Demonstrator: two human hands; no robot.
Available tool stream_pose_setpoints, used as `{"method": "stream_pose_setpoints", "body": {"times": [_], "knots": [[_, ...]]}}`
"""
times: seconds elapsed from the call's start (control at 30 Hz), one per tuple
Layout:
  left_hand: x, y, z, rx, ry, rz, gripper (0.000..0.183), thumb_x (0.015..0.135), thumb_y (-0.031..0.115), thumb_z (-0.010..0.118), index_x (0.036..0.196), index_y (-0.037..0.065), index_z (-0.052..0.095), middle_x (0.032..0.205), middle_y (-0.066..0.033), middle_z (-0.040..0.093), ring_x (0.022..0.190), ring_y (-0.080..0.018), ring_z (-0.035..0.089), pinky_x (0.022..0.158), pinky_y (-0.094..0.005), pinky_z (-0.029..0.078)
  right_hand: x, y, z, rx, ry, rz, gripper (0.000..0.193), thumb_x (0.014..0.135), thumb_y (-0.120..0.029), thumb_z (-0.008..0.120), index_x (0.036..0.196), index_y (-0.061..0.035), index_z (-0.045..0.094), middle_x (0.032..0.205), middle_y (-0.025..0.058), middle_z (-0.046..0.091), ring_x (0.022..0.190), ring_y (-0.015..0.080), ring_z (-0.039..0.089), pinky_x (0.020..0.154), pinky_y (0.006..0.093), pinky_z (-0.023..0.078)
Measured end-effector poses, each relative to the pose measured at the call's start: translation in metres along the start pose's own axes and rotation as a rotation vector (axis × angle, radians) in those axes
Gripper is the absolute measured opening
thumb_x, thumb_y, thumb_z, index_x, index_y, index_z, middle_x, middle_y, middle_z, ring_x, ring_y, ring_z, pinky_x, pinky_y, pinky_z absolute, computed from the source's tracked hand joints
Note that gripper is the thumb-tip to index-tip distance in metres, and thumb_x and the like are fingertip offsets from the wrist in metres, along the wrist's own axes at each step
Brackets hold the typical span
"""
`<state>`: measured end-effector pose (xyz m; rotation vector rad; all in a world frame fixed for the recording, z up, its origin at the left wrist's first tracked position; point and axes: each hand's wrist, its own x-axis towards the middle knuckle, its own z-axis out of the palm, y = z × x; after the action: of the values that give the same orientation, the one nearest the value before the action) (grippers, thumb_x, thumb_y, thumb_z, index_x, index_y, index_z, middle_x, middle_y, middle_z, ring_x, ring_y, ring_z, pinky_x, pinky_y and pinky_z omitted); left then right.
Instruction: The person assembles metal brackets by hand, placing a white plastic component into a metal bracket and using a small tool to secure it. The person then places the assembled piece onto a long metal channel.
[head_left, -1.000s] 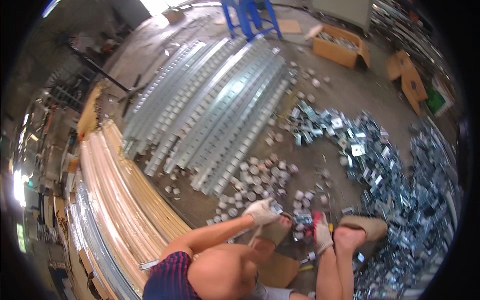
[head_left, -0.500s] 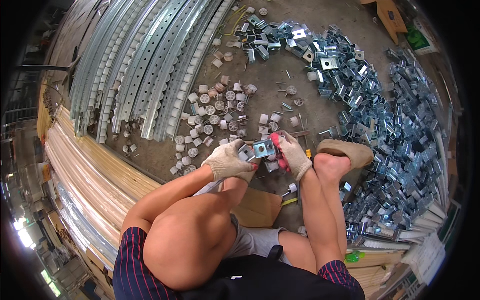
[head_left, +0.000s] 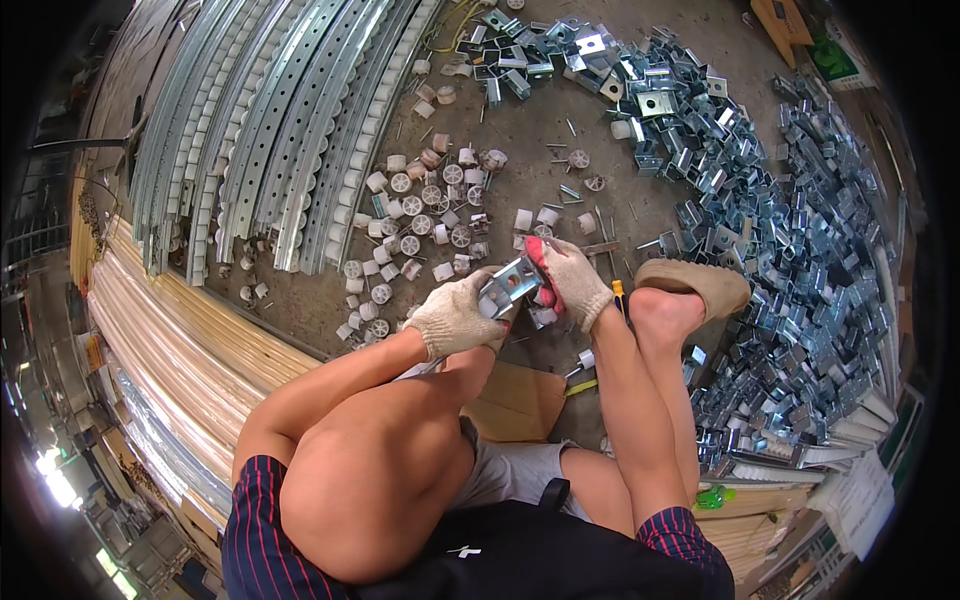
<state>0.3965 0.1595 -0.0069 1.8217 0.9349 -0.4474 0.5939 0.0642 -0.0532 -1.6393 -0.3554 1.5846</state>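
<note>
Both of my hands wear off-white knitted gloves with red palms and meet in front of my raised knee. My left hand [head_left: 455, 315] is closed around shiny bent-metal brackets [head_left: 511, 287], with a hole showing in the flat face. On the other side, my right hand [head_left: 572, 280] pinches the right end of the metal. Two bracket pieces seem pressed together, but how they fit is partly hidden by my fingers. Just beyond my hands lie loose white plastic rollers [head_left: 461, 237], some showing spoked faces.
A large heap of zinc-coloured brackets [head_left: 780, 300] curves along the right. Long perforated metal rails [head_left: 265, 130] lined with white rollers lie at upper left, above wrapped strips [head_left: 190, 340]. Near my right wrist is a yellow-handled tool [head_left: 619, 292]; cardboard [head_left: 515, 403] lies under my legs.
The two brackets, held side by side before, are now together and tilted up to the right. My right hand has shifted slightly left and up; the view has shifted a little.
</note>
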Motion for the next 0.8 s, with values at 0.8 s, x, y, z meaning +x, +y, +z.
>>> {"method": "stream_pose_setpoints", "body": {"times": [0.8], "knots": [[0.000, 0.012, 0.011, 0.003, 0.080, 0.060, 0.070, 0.085, 0.031, 0.079, 0.145, 0.010, 0.051, 0.116, -0.0258, 0.074, 0.106, -0.0463, 0.072, 0.091, -0.0501, 0.059, 0.057, 0.077, -0.034, -0.056, -0.149, -0.398, 0.032, 0.106, -0.034, 0.062, 0.111, -0.0039, 0.072, 0.094, 0.0036, 0.072, 0.083, 0.0145, 0.069, 0.075, 0.0331, 0.056]]}}
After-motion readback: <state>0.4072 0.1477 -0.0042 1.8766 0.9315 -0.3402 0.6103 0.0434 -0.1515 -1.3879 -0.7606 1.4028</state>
